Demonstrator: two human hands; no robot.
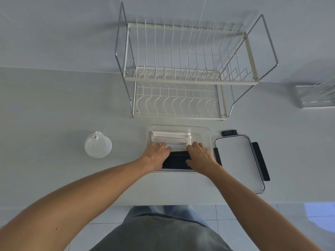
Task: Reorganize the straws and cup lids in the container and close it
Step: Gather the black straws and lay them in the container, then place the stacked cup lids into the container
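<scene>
Clear container [205,134] at frame centre on the white bench [54,109], holding white wrapped straws [171,137] in the far half and black straws [176,160] in the near half. Left hand [156,153] and right hand [200,155] both inside it, fingers spread flat over the straw bundles, pressing at the seam between white and black; cannot tell if either grips any. Container lid [239,160] lies just right of it. Stack of cup lids [97,144] at left, well apart. Dish rack [186,77] behind
</scene>
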